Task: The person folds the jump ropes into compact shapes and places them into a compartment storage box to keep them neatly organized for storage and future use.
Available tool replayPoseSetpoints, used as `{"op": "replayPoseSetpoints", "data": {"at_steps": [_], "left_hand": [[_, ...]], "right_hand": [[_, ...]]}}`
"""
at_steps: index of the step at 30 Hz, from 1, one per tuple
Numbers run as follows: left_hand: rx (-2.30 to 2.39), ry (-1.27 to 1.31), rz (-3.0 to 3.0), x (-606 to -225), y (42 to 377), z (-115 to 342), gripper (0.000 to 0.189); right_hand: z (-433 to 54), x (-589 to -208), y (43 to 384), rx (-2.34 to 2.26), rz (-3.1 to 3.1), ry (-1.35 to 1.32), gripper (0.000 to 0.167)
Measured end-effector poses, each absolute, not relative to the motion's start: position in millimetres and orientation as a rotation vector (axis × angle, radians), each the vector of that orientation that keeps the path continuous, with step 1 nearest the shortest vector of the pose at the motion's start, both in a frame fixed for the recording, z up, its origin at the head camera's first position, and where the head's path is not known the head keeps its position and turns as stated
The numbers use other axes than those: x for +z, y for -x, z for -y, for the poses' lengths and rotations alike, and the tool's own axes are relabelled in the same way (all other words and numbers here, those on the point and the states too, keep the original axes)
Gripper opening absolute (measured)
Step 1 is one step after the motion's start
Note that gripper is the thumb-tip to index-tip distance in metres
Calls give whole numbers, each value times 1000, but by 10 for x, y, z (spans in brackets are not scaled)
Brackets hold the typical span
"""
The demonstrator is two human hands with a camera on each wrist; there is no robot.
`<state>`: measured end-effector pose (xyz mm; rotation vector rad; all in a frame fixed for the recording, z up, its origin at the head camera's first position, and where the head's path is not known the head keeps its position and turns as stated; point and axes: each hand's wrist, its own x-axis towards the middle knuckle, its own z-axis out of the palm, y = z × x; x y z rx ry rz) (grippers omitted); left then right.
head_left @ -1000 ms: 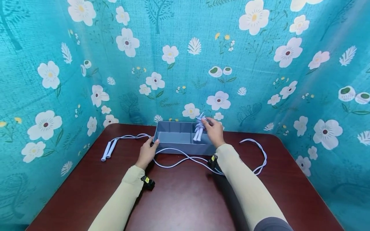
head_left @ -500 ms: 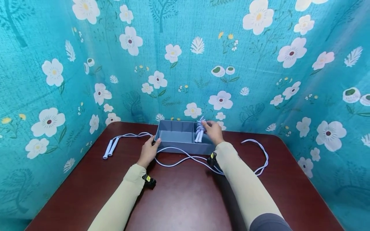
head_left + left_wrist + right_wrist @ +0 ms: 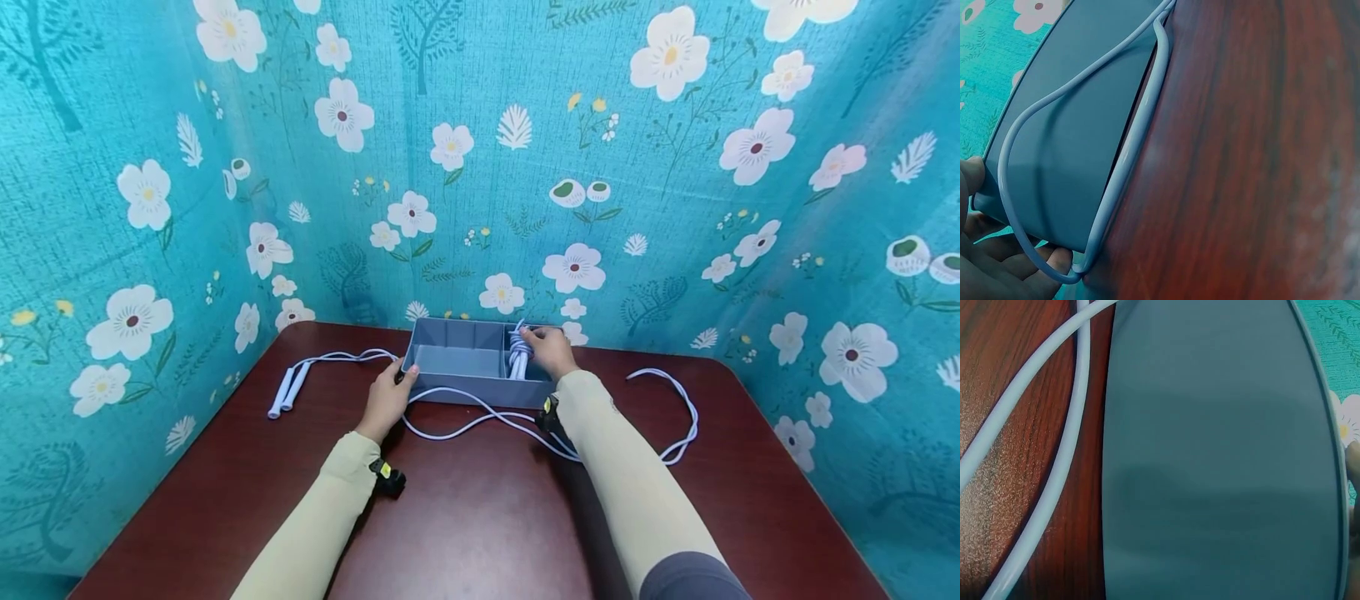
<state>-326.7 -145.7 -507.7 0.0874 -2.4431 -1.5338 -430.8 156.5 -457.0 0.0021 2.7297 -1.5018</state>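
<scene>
A grey-blue divided box (image 3: 480, 390) stands near the back of the table. My left hand (image 3: 386, 400) grips its left end, thumb at the rim; in the left wrist view fingers (image 3: 1054, 265) curl at the box's corner. In the smaller right compartment, my right hand (image 3: 551, 352) holds a bundled jump rope (image 3: 520, 354), cord wound round it and pale handles pointing down. Its fingertips are partly hidden by the bundle. A second jump rope (image 3: 450, 435) lies loose in front of the box, its two handles (image 3: 285, 392) at the left.
The loose rope crosses itself before the box and passes under the right forearm, curving up at the right (image 3: 688, 417). A flowered curtain (image 3: 480, 167) hangs behind and beside the dark red table (image 3: 465, 517). The box's larger left compartment (image 3: 459, 360) shows bare walls and floor.
My right hand has lowered the bundled jump rope from above the rim down into the right compartment. My left hand stays at the box's left end.
</scene>
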Motion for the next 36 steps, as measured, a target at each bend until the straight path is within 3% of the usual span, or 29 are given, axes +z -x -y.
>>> {"op": "replayPoseSetpoints", "data": {"at_steps": [16,23,31,36], "left_hand": [[-1529,-130,2478,-5080,3248,1496,55],[-1503,-81,2477,-5077,3316,1455,56],[-1515,-82,2463,-5068,3340,1459,55],[-1534,-89,2469,-5088,3329,1470,58]], "right_hand": [[-1425,-4626,4406,-1361,-2592,-42,54],[-1499,-4611,4421,-1286,-2601,-19,42],[-1505,-4581,4416,-1268,-2578,28,41],[-1486,-4587,4427,-1174,-2566,1,56]]}}
